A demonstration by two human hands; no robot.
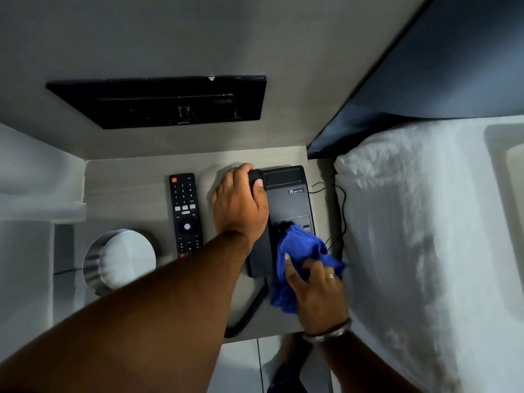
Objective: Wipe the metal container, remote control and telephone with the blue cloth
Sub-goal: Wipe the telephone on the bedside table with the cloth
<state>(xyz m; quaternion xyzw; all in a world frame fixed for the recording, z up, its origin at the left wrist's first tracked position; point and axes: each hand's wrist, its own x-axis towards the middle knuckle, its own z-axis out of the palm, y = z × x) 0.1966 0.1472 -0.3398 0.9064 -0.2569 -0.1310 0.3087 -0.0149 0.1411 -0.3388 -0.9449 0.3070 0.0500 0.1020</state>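
A black telephone [292,199] stands on the right part of a pale bedside table [127,188]. My left hand [239,201] grips the handset [259,251] at its far end, thumb over the top. My right hand [316,290] holds the bunched blue cloth [297,248] against the phone's keypad, which the cloth hides. A black remote control [185,214] lies flat to the left of the phone. The round metal container [120,260] sits at the table's near left corner.
A coiled phone cord [249,310] runs off the table's front edge. Thin cables [338,199] hang between table and the white bed [425,236] at right. A black switch panel [161,102] is on the wall behind. Tiled floor [241,364] lies below.
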